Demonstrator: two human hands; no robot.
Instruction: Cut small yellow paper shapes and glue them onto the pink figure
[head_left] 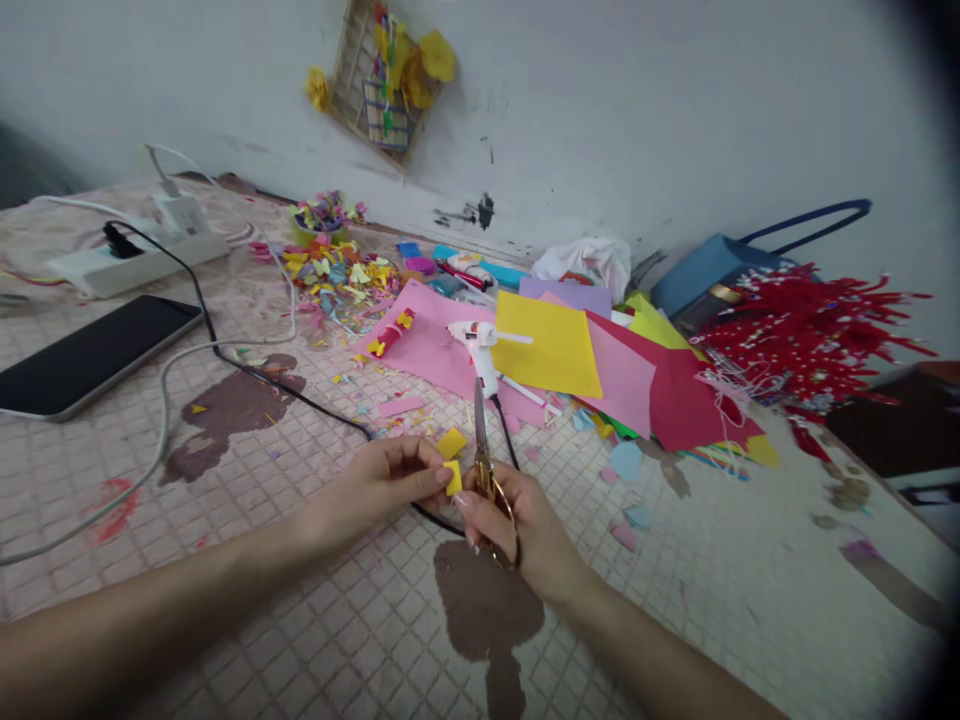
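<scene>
Between the thumb and fingers of my left hand point(405, 474) is a small yellow paper piece point(453, 478). My right hand point(517, 515) is closed around the gold handles of a pair of scissors point(481, 440), whose blades point up and away from me. The thumb of that hand comes close to the yellow piece; I cannot tell whether it touches. Just beyond my left fingers lies another yellow piece point(451, 442). A white glue gun point(478, 355) rests past the scissor tips, on pink and yellow sheets.
Coloured sheets point(551, 340) spread across the middle. Cut paper bits point(341, 275) are heaped at the back left, near a power strip point(139, 262) and a phone point(97, 355). Cables point(281, 385) cross the table. Red fuzzy stems point(802, 330) and a blue bag point(701, 270) stand right.
</scene>
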